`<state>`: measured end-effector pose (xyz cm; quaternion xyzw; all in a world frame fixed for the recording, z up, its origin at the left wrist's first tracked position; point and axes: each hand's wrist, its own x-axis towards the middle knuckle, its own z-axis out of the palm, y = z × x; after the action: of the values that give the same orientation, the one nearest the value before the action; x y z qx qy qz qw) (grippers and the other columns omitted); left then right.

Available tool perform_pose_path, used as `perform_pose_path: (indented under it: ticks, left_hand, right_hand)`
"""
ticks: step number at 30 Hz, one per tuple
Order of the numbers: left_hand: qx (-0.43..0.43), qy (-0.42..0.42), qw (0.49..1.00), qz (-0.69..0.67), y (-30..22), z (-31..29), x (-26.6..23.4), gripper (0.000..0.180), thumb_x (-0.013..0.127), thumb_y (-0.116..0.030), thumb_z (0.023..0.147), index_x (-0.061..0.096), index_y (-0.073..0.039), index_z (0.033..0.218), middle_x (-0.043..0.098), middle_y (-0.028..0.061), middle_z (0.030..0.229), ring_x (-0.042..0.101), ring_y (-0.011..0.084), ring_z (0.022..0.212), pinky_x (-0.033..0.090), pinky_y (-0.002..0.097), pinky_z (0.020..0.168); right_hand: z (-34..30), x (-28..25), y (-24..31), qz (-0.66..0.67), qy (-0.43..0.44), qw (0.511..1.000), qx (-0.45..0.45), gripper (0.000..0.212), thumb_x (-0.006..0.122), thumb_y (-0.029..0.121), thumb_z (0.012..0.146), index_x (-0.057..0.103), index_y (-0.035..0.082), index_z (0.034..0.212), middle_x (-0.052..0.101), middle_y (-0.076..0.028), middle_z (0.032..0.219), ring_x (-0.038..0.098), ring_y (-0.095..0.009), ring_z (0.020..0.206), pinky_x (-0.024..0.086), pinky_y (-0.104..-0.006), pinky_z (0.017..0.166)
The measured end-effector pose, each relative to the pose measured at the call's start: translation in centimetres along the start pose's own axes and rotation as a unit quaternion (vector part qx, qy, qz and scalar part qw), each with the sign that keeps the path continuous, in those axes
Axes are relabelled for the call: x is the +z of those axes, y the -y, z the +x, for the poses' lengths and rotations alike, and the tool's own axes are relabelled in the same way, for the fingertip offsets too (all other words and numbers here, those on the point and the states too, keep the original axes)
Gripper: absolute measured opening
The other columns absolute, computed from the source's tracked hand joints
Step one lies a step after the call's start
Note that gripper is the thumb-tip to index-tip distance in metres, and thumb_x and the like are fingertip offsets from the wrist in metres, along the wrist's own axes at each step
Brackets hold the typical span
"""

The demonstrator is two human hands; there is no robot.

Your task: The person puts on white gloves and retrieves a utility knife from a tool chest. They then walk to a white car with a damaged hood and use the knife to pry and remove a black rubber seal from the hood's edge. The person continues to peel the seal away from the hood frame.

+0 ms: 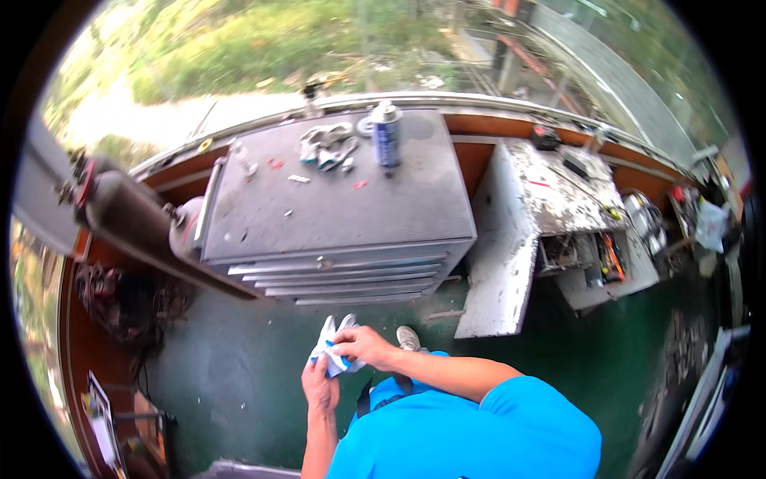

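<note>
In front of my body, both hands are on white work gloves [325,348] with blue edging. My left hand [321,389] grips their lower edge from below, its fingers closed. From the right, my right hand [369,349] reaches across and pinches the fabric near the blue edge. The fingertips of both hands are partly hidden in the cloth. Beyond my hands stands a grey drawer cabinet [319,219]. On its top lie grey-and-white gloves [327,146] beside an upright blue-and-white spray can [386,134].
Tall gas cylinders [132,211] lean along the left. Coiled cables [116,299] lie below them. To the right, a paint-spattered white cabinet [511,263] stands with its door open and tools inside. Windows run behind the cabinets. The floor [255,375] is green.
</note>
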<state>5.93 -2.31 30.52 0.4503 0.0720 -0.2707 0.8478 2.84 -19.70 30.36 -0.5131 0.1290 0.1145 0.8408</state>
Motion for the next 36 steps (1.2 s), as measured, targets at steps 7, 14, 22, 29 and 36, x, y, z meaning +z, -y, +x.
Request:
perform_pose_path:
  ticks: [7, 14, 22, 29, 36]
  left_hand:
    - [0.151, -0.173, 0.942, 0.244, -3.0, 0.9, -1.7, 0.04, 0.044, 0.002, 0.085, 0.064, 0.003, 0.12, 0.066, 0.0111, 0.104, 0.064, 0.0159, 0.087, 0.053, 0.03, 0.079]
    - [0.184, 0.015, 0.816, 0.548, -5.1, -1.1, 4.8, 0.037, 0.076, -0.023, 0.083, 0.065, -0.002, 0.112, 0.062, 0.0044, 0.089, 0.056, 0.0162, 0.077, 0.048, 0.0307, 0.074]
    - [0.07, 0.05, 0.902, 0.423, -6.1, 0.8, 3.5, 0.016, 0.073, -0.015, 0.096, 0.07, 0.0, 0.099, 0.06, -0.0048, 0.082, 0.05, 0.0041, 0.074, 0.04, 0.0213, 0.067]
    - [0.077, -0.033, 0.933, 0.351, -4.1, 1.0, 1.6, 0.015, 0.073, -0.013, 0.094, 0.071, 0.002, 0.097, 0.064, -0.0025, 0.082, 0.052, 0.0046, 0.073, 0.042, 0.022, 0.065]
    - [0.182, -0.104, 0.897, 0.388, -3.6, -0.1, 3.8, 0.012, 0.069, -0.011, 0.099, 0.068, 0.001, 0.096, 0.061, -0.0024, 0.08, 0.05, 0.005, 0.071, 0.04, 0.0226, 0.061]
  right_hand:
    - [0.5, -0.1, 2.0, 0.046, -0.088, 0.994, -0.052, 0.02, 0.072, 0.013, 0.089, 0.071, 0.003, 0.107, 0.07, -0.002, 0.096, 0.062, -0.01, 0.082, 0.051, -0.0281, 0.07]
    - [1.0, 0.2, 2.2, 0.066, 0.006, 0.998, -0.009, 0.02, 0.076, 0.014, 0.087, 0.07, 0.004, 0.104, 0.068, -0.003, 0.097, 0.066, -0.013, 0.089, 0.057, -0.0316, 0.076]
    - [1.2, -0.4, 3.8, 0.073, 0.009, 0.997, 0.018, 0.018, 0.075, 0.017, 0.083, 0.071, 0.005, 0.096, 0.069, -0.005, 0.085, 0.065, -0.014, 0.075, 0.053, -0.0295, 0.067]
    - [0.8, 0.9, 3.8, -0.376, -0.141, 0.867, -0.295, 0.014, 0.07, 0.018, 0.085, 0.066, 0.007, 0.092, 0.07, -0.008, 0.089, 0.07, -0.028, 0.078, 0.054, -0.0408, 0.062]
    - [-1.1, 1.4, 3.8, -0.569, -0.014, 0.778, -0.266, 0.015, 0.059, 0.023, 0.097, 0.066, 0.01, 0.102, 0.072, -0.011, 0.082, 0.072, -0.034, 0.073, 0.053, -0.0491, 0.057]
